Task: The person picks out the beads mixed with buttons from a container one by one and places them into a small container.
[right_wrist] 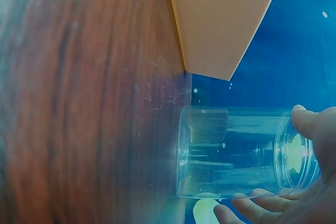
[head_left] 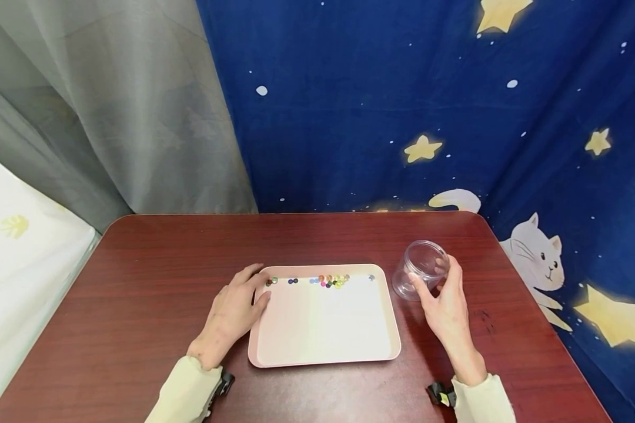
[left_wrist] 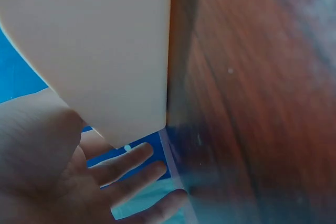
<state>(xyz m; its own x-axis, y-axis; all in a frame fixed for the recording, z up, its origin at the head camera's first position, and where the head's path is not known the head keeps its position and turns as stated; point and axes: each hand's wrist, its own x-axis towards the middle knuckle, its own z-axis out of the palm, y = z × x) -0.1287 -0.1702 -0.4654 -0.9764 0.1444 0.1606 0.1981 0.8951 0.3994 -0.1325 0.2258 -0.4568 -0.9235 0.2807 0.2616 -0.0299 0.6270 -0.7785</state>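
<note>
A clear, lidless plastic jar [head_left: 414,275] stands at the right of a pink tray [head_left: 393,329]. My right hand [head_left: 447,299] grips the jar near its rim, thumb on the near side and fingers round the right side. In the right wrist view the jar [right_wrist: 236,153] has its base on the table, and nothing shows inside it. My left hand [head_left: 234,311] rests at the tray's upper left corner, fingers loosely extended, thumb reaching over the rim. Several small, shiny coloured beads [head_left: 328,281] lie along the tray's far side, some close to the left fingertips.
The tray sits on a dark red wooden table [head_left: 153,282] with rounded far corners. Behind the table hang a blue curtain [head_left: 338,117] with stars and a grey curtain [head_left: 153,117]. A white cloth [head_left: 21,264] hangs at the left.
</note>
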